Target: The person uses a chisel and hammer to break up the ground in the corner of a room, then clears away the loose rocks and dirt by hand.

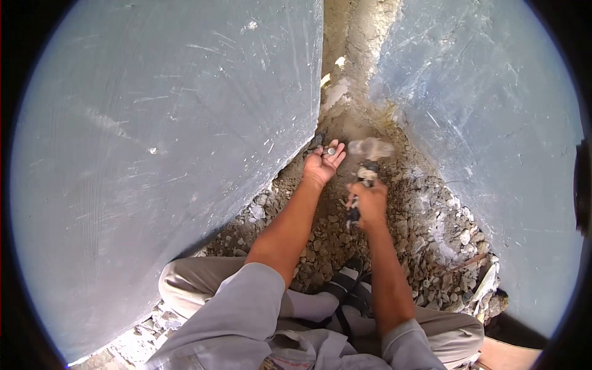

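My left hand [325, 161] is closed around a metal chisel [331, 151], whose round end shows between the fingers, beside the lower edge of the left grey panel [185, 111]. Just right of it, my right hand [370, 200] grips a hammer [368, 174] by its handle, which has dark and pale patches. The hammer's head is smeared by motion and stands slightly apart from the chisel. The chisel's far end is hidden near the broken wall base.
Another grey panel [493, 123] slopes down on the right. Broken stones and rubble [431, 246] cover the ground between the panels. My sandalled feet [345, 280] are below my hands. A wooden piece [509, 354] lies at the lower right.
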`<act>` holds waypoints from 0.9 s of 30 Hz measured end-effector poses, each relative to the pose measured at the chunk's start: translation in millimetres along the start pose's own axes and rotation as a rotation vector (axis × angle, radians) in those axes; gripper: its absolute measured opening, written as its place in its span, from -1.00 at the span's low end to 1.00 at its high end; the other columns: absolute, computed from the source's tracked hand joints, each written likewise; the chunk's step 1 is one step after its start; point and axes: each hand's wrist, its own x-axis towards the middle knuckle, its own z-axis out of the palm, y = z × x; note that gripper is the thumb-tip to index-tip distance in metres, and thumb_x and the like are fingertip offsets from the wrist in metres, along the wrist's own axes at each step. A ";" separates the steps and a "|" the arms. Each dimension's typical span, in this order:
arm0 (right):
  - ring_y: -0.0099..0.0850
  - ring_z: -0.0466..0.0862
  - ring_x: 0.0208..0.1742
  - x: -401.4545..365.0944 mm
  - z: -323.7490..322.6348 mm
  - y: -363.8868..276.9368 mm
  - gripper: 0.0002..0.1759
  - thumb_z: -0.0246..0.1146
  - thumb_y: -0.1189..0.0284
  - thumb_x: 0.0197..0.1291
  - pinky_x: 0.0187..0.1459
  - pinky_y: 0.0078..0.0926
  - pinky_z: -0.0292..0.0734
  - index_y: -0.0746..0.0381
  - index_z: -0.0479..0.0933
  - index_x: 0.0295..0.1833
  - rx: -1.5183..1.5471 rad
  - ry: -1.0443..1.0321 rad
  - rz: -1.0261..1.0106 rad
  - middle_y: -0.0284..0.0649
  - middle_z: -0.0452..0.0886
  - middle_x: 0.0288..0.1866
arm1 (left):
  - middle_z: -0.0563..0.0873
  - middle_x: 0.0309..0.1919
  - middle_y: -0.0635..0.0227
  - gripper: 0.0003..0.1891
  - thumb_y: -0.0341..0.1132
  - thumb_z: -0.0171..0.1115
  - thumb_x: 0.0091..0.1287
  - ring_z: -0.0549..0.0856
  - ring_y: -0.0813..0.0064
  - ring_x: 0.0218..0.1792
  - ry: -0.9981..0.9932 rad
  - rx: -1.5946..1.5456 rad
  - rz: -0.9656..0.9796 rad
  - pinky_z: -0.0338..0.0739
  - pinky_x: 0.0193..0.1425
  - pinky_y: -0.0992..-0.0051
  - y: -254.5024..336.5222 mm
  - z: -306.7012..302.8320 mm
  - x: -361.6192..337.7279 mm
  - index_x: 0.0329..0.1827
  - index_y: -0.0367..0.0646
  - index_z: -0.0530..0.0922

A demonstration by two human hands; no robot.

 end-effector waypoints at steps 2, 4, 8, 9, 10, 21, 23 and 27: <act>-0.51 0.56 -0.61 -28.6 -2.0 -63.5 -0.82 0.35 0.61 0.11 -0.54 -0.56 0.46 0.36 0.53 -0.17 0.032 0.090 -0.369 -0.26 0.60 -0.50 | 0.72 0.04 0.06 -0.74 -0.28 -0.25 0.60 0.61 -0.05 0.26 -0.004 0.027 -0.006 0.42 0.42 -0.09 -5.7 -2.8 -1.8 -0.08 -0.18 0.44; -0.49 0.59 -0.53 -43.4 -4.0 -97.9 -0.90 0.21 0.65 0.18 -0.42 -0.53 0.51 0.37 0.54 -0.18 -0.088 0.186 -0.632 -0.19 0.63 -0.39 | 0.72 0.04 0.04 -0.75 -0.29 -0.26 0.59 0.62 -0.05 0.25 0.008 0.064 0.013 0.43 0.42 -0.08 -16.3 1.9 -5.6 -0.15 -0.15 0.43; -0.49 0.57 -0.56 -21.3 -2.5 -39.5 -0.93 0.23 0.64 0.15 -0.47 -0.48 0.51 0.34 0.51 -0.23 -0.010 0.350 -0.728 -0.23 0.59 -0.47 | 0.73 0.02 0.02 -0.71 -0.23 -0.27 0.63 0.62 -0.04 0.25 0.042 0.080 0.035 0.44 0.42 -0.07 -20.9 6.7 -8.7 -0.20 -0.10 0.40; -0.49 0.56 -0.57 0.4 -16.6 8.3 -0.90 0.25 0.64 0.13 -0.50 -0.48 0.50 0.35 0.50 -0.22 -0.406 0.196 -0.530 -0.25 0.58 -0.47 | 0.75 -0.04 0.05 -0.70 -0.24 -0.31 0.64 0.66 -0.01 0.19 0.027 0.084 0.039 0.44 0.40 -0.02 -21.8 6.4 -8.7 -0.22 -0.04 0.40; -0.49 0.55 -0.59 11.8 -30.0 38.5 -0.87 0.28 0.64 0.11 -0.54 -0.48 0.49 0.36 0.50 -0.22 -0.788 0.040 -0.308 -0.27 0.58 -0.48 | 0.75 -0.03 0.06 -0.70 -0.24 -0.31 0.64 0.65 -0.01 0.19 0.075 0.106 0.046 0.43 0.41 -0.03 -26.2 2.8 -9.8 -0.22 -0.05 0.40; -0.48 0.65 -0.48 -44.6 -14.9 -89.1 -0.79 0.34 0.65 0.15 -0.42 -0.51 0.57 0.40 0.50 -0.11 0.041 0.205 -0.613 -0.21 0.66 -0.36 | 0.72 -0.03 0.02 -0.69 -0.19 -0.23 0.65 0.72 0.02 0.06 0.084 0.178 -0.081 0.65 0.19 0.07 -23.0 -28.9 -8.1 -0.12 -0.14 0.47; -0.45 0.68 -0.44 -45.1 -13.5 -77.9 -0.79 0.33 0.69 0.14 -0.37 -0.50 0.60 0.41 0.51 -0.11 0.136 0.248 -0.671 -0.18 0.67 -0.34 | 0.73 -0.07 0.04 -0.69 -0.19 -0.19 0.64 0.73 0.04 0.03 0.089 0.384 -0.093 0.66 0.17 0.08 -41.6 -2.4 -43.0 -0.07 -0.22 0.47; -0.48 0.65 -0.46 -40.4 -20.8 -59.7 -0.84 0.34 0.68 0.13 -0.38 -0.52 0.59 0.41 0.54 -0.17 0.072 0.206 -0.530 -0.23 0.67 -0.37 | 0.72 -0.12 0.08 -0.70 -0.19 -0.15 0.64 0.74 0.04 -0.03 0.063 0.432 -0.121 0.65 0.16 0.05 -49.2 -3.4 -19.8 -0.12 -0.19 0.48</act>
